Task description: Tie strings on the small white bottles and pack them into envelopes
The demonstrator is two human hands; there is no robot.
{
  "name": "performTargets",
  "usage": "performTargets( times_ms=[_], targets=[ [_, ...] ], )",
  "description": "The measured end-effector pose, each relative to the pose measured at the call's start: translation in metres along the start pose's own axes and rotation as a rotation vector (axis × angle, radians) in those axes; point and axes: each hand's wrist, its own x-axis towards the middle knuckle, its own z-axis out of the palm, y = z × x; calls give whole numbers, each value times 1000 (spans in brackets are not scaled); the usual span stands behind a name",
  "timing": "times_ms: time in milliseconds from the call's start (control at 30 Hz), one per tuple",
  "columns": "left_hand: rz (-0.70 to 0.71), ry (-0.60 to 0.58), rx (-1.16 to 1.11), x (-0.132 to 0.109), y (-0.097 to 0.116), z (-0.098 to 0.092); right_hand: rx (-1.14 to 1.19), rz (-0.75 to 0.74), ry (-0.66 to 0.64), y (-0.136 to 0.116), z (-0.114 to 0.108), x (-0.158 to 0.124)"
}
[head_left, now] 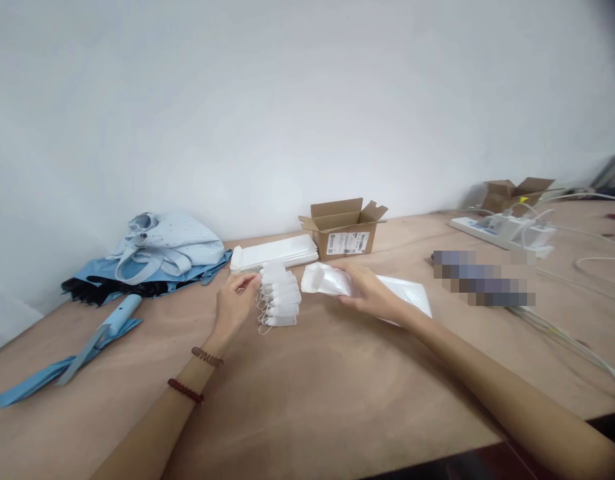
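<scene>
My left hand [236, 301] is closed in a pinch at the left edge of a row of small white translucent tags [283, 295] with thin string loops. Its fingertips meet at the loop end of one of the upper tags; the exact grip is too small to make out. In my right hand [367, 291] is a white bubble mailer [328, 280], fingers wrapped around it and its open mouth facing left toward the tags. Another white bubble mailer [406, 293] lies flat on the table, partly behind my right wrist.
A stack of white mailers [277, 252] lies beside an open cardboard box [343, 230] near the wall. At left are a light-blue cloth bag [170, 243] and a blue umbrella [122, 317]. Rightward sit a power strip [480, 230], cables, a blurred-out object [482, 277] and another box [512, 195].
</scene>
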Motion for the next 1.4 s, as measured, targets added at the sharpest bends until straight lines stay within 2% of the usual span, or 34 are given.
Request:
performTargets(
  times_ms=[167, 367, 467, 633, 700, 833, 900, 1033, 1200, 1267, 1400],
  targets=[
    [35, 41, -101, -4, 22, 2, -33, -38, 28, -5, -1, -1],
    [87, -26, -122, -13, 43, 13, -75, -112, 40, -7, 1, 0],
    [130, -91, -101, -18, 49, 19, -87, -153, 54, -8, 3, 0],
    [241, -270, -93, -24, 59, 21, -90, -180, 70, -9, 2, 0],
    [214, -254, -77, -22, 59, 18, -92, -165, 68, -9, 1, 0],
    [53, -156, -6, -10, 44, 0, -87, -96, 84, -7, 1, 0],
    [-5, -231, 46, -2, 35, -11, -89, -85, 97, -6, 1, -1],
    [-40, -468, 71, 7, 21, -30, -101, -110, 107, -4, 3, -1],
    [-74, -679, -47, 4, 15, -34, -108, -103, 117, -1, 4, 0],
    [-109, -729, -60, 2, 16, -33, -113, -102, 118, -1, 4, 0],
    [-137, -753, -85, -1, 16, -30, -114, -106, 99, -2, 5, 0]
  ],
)
